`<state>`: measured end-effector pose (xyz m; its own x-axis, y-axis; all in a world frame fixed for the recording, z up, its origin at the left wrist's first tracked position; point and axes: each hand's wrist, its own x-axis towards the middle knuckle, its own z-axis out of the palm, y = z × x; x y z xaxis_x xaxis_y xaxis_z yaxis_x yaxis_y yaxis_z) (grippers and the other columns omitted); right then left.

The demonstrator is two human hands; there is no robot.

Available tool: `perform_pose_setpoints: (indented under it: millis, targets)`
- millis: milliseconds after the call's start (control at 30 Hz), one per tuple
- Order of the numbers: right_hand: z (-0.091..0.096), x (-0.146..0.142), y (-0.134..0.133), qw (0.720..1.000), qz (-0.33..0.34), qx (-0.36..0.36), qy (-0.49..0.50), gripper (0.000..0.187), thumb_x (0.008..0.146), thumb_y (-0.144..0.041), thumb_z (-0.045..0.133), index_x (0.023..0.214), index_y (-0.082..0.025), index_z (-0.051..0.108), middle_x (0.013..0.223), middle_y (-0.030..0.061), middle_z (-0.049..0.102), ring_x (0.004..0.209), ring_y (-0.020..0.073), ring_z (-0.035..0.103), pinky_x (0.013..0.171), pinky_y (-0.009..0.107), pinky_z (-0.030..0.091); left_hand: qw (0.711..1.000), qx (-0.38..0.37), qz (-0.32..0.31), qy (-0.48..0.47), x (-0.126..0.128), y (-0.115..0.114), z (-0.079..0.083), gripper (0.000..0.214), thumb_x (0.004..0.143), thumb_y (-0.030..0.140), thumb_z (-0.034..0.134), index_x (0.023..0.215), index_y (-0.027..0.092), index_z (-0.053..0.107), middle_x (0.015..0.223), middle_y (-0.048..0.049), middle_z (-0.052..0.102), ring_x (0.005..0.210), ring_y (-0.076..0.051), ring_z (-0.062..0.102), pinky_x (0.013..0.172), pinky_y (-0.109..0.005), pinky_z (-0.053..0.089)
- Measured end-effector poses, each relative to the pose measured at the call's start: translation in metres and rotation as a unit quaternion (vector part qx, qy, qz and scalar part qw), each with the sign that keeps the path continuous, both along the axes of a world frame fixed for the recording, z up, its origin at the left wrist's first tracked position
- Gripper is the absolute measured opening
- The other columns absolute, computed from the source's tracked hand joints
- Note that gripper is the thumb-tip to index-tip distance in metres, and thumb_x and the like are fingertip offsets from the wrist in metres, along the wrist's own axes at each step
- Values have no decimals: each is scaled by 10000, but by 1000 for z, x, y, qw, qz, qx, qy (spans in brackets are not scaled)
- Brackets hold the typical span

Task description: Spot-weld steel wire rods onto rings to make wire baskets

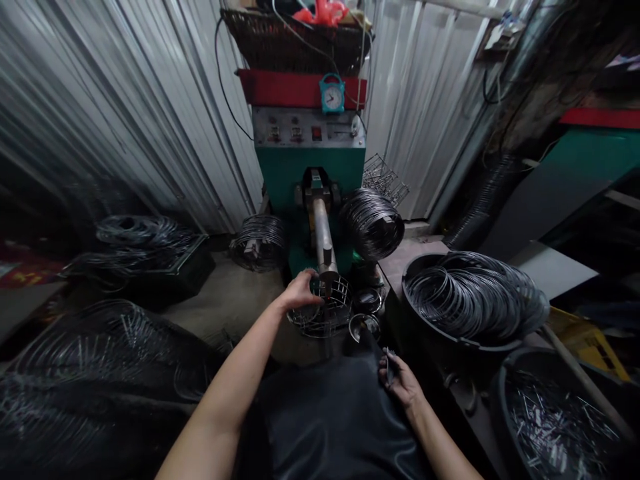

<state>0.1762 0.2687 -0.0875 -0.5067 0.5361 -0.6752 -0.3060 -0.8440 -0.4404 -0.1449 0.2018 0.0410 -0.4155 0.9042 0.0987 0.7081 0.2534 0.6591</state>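
Observation:
A round wire basket (341, 303) sits below the tip of the machine's metal arm (323, 233). At its left rim, my left hand (299, 292) curls its thumb and fingers around the wire. Lower and to the right, my right hand (401, 381) is closed near the black apron (340, 407), with a short thin metal rod (389, 365) showing between its fingers. Whether more rods lie in the palm is hidden. Two small round containers (365, 327) stand between the basket and my right hand.
Behind the arm rises a green machine (280, 163) with a blue clock (333, 95). Wire-ring bundles hang at both sides. On the right, one tub (463, 341) holds wire rings and another tub (500, 400) holds short rods. A pile of wire parts (100, 367) fills the lower left.

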Motion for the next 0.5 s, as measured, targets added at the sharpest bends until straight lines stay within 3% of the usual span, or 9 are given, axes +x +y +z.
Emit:
perform_pose_setpoints:
  millis: [133,200,300,367,433,500]
  targets:
    - [8,-5,-6,990,4,134,-48,252,560,-222,756,777,-147,654,521,-46,556,395,54,447,326,134,264,999,16,-11,-27,-5,1,-3,693,453,323,803,1072,161,538,1100,-81,541,1060,-284,524,961,-431,398]
    - [8,-3,-10,963,28,245,-112,307,575,-304,751,830,-152,674,518,-50,555,383,54,427,338,152,273,996,47,-31,-75,-10,-4,-8,756,437,335,819,1116,170,530,1153,-86,528,1119,-295,493,1010,-451,353]
    - [3,7,-18,879,88,423,-201,267,614,-367,710,782,-160,696,657,19,653,582,140,584,524,229,450,982,82,-72,-156,-19,-20,-21,997,391,306,847,1283,198,413,1329,-110,414,1247,-314,382,1082,-464,253]
    - [-3,15,-24,811,130,519,-234,231,654,-380,665,743,-169,697,746,57,684,720,194,623,661,279,481,973,76,-63,-210,-21,-33,-33,1176,384,278,856,1386,225,242,1406,-127,327,1287,-316,335,1094,-473,230]
    - [-9,22,-27,759,162,577,-255,238,705,-393,606,752,-177,693,752,69,684,738,211,631,690,299,483,959,74,-27,-272,-19,-44,-44,1229,414,263,853,1413,226,139,1406,-146,335,1275,-313,362,1080,-483,259]
    - [-13,24,-28,728,169,608,-267,256,739,-397,561,776,-177,685,762,78,683,738,215,635,689,302,488,943,94,11,-320,-15,-50,-52,1180,437,246,848,1401,202,169,1362,-156,400,1242,-308,412,1063,-477,296]
